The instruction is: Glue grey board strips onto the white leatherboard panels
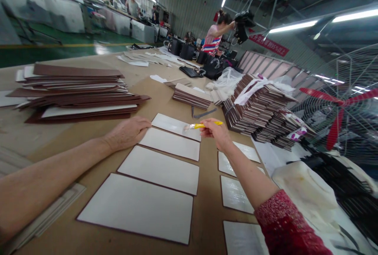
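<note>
My right hand (217,133) is closed around the yellow handle of a paintbrush (199,126). Its bristles touch the farthest white panel (168,123) in a column of flat, dark-edged panels. At that panel's left end lies my left hand (131,131), fingers together and bent, the tips at the panel's edge. Closer to me in the same column is a large white panel (138,207). Right of the column, under my right forearm, several panels with a wet-looking sheen form another column, among them one shiny panel (236,194).
Brown and white sheets (76,93) are stacked at left. A tall stack of brown-edged panels (260,105) stands at right, near a caged fan (341,101) and a whitish plastic container (305,192). Across the table, another person (212,38) lifts a black item among black bags.
</note>
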Available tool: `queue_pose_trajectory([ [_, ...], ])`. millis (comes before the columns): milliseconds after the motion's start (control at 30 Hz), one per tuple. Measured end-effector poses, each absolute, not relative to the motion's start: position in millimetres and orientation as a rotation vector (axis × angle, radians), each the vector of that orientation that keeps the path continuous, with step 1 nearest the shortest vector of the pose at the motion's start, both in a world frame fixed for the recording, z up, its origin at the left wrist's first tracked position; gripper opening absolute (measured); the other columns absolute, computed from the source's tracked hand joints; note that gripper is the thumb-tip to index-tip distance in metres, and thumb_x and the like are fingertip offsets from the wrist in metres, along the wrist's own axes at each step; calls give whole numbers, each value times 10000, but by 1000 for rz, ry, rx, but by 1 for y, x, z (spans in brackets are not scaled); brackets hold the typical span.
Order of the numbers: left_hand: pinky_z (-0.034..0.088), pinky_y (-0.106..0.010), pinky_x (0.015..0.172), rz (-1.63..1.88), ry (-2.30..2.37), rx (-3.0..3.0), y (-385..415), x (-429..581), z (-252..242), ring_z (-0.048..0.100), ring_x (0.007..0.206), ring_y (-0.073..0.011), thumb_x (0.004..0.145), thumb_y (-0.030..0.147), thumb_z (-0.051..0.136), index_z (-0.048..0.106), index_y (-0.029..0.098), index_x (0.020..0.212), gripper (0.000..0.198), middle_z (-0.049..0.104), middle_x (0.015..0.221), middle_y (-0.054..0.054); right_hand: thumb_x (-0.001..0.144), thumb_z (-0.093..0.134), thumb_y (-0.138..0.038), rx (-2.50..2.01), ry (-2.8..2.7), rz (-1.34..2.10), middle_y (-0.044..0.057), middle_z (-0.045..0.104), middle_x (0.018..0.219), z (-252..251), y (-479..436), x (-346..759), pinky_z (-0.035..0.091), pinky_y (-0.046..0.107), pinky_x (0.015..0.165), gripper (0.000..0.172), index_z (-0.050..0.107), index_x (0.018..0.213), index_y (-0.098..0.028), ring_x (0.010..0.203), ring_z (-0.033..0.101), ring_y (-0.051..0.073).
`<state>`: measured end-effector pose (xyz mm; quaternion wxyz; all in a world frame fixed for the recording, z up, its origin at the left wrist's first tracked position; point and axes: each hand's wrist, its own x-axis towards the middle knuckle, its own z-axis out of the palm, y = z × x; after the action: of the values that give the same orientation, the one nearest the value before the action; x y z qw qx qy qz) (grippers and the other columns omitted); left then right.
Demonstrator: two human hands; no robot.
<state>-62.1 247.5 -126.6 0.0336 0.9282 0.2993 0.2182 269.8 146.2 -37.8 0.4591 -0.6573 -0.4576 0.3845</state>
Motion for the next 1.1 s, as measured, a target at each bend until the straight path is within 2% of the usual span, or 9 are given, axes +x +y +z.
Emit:
queue_pose_trajectory([
  [233,505,-408,1024,696,912,2839,247,-61,-124,651,1063,-259,959,251,381,733,150,1045,376,733,1100,-111,705,654,-203,-1760,-1195,916,24,697,575,-29,148,291,479,180,411,81,706,732,-147,418,601,115],
  [367,504,-397,1019,703,918,2826,246,-59,-121,650,1059,-249,963,244,387,736,159,1033,366,732,1093,-107,701,655,-186,-1796,-1205,874,29,687,546,-14,147,304,462,184,387,59,695,699,-143,390,581,116],
  [467,499,-395,1024,695,934,2828,245,-58,-120,646,1063,-245,971,232,381,733,157,1036,365,731,1096,-107,747,655,-225,-1736,-1212,877,17,697,570,-13,157,289,468,172,412,92,709,763,-151,412,591,105],
  [600,503,-397,1015,670,930,2842,245,-59,-120,648,1053,-244,976,222,376,732,147,1041,369,732,1107,-113,807,632,-261,-1616,-1225,964,1,723,655,-26,181,246,542,188,507,127,710,859,-176,489,645,107],
  [800,513,-392,1007,650,918,2850,248,-60,-123,653,1053,-239,987,234,360,731,143,1046,386,731,1114,-115,836,604,-254,-1579,-1222,1072,-4,717,668,-51,207,206,569,203,543,107,686,846,-186,535,686,119],
  [967,502,-397,1026,667,924,2845,246,-60,-122,649,1067,-239,979,224,366,727,149,1045,374,731,1126,-115,777,642,-216,-1685,-1241,1006,11,704,602,-48,207,225,529,206,460,73,668,719,-179,466,662,141],
  [1100,503,-392,1013,679,930,2841,246,-59,-123,651,1056,-241,974,217,382,727,150,1027,356,731,1109,-111,719,676,-173,-1764,-1288,946,25,665,505,-31,200,253,482,209,396,134,622,597,-180,393,624,153],
])
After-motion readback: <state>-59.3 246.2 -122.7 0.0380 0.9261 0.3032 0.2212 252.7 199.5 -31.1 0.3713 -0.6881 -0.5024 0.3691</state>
